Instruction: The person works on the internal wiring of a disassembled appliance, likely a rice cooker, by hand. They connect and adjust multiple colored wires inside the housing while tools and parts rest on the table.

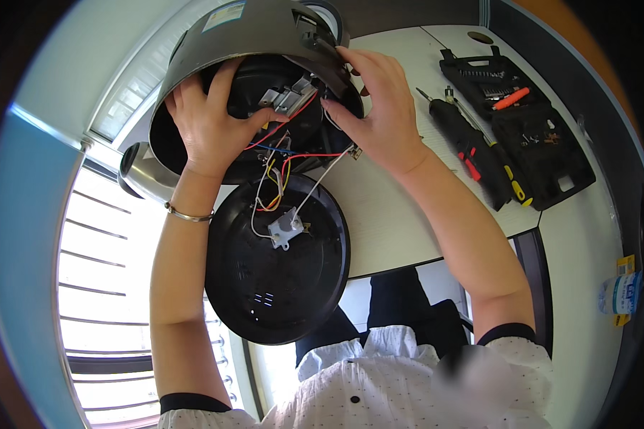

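A dark, round appliance housing (pixel 257 36), possibly a rice cooker, lies on its side with its bottom uncovered toward me. My left hand (pixel 213 121) reaches inside with fingers spread along the inner wall, its thumb by a metal bracket (pixel 290 99). At the right rim, my right hand (pixel 383 107) grips the housing, fingers outside and thumb at the opening. Red, white, yellow and blue wires (pixel 283 161) run out of it. Below hangs or leans the round black base cover (pixel 279 293), with a small pale plastic part (pixel 286 227) wired on it.
On the table (pixel 390 222) at right lie a black electric screwdriver (pixel 465 146), a yellow-and-black screwdriver (pixel 511 175) and an open black tool case (pixel 544 136) with an orange-handled tool (pixel 511 98). A silver rounded object (pixel 147 171) stands left of the housing. A bottle (pixel 617 293) is at the far right.
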A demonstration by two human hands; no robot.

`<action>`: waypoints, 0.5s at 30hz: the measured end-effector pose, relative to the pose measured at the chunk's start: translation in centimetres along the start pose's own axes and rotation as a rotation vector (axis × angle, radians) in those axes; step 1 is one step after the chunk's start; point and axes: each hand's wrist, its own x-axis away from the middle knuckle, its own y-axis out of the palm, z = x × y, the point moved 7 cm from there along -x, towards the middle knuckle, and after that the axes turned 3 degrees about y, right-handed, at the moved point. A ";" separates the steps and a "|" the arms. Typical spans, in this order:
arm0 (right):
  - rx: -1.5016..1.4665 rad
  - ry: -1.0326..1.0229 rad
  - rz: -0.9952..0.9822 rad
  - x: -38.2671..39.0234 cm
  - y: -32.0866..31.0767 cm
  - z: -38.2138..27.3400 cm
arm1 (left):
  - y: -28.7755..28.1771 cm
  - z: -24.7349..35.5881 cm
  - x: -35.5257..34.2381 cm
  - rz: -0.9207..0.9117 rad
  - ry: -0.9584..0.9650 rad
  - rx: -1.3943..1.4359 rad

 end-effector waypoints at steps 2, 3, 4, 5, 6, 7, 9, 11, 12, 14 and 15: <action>-0.015 0.012 -0.008 0.1 -0.1 0.1 | 0.0 0.0 0.2 -0.013 -0.010 -0.035; -0.020 0.026 -0.014 0.2 -0.1 0.1 | 0.0 0.0 0.2 -0.018 0.004 -0.023; -0.026 0.028 -0.026 0.0 0.0 0.2 | -0.1 0.0 0.1 -0.014 0.010 -0.016; -0.024 0.042 -0.027 -0.1 -0.1 0.3 | -0.1 0.0 0.1 -0.012 0.014 -0.012; -0.025 0.057 -0.028 0.0 -0.1 0.3 | -0.1 0.0 0.2 -0.017 0.016 -0.015; -0.024 0.061 -0.033 -0.2 -0.3 0.3 | 0.0 0.0 0.1 -0.013 0.010 -0.022; -0.066 0.104 -0.031 -0.2 -0.3 0.2 | -0.1 -0.1 0.1 -0.003 -0.005 -0.019; -0.035 0.076 -0.030 -0.3 -0.4 0.1 | -0.1 0.0 0.0 0.014 -0.022 0.017; -0.033 0.080 -0.034 -0.4 -0.3 -0.1 | -0.2 -0.1 0.0 0.022 -0.028 0.035; -0.022 0.086 -0.046 -0.4 -0.2 -0.5 | -0.5 0.0 0.0 0.006 -0.052 0.043; -0.012 0.090 -0.042 -0.4 -0.2 -0.6 | -0.7 0.0 -0.2 0.000 -0.049 0.039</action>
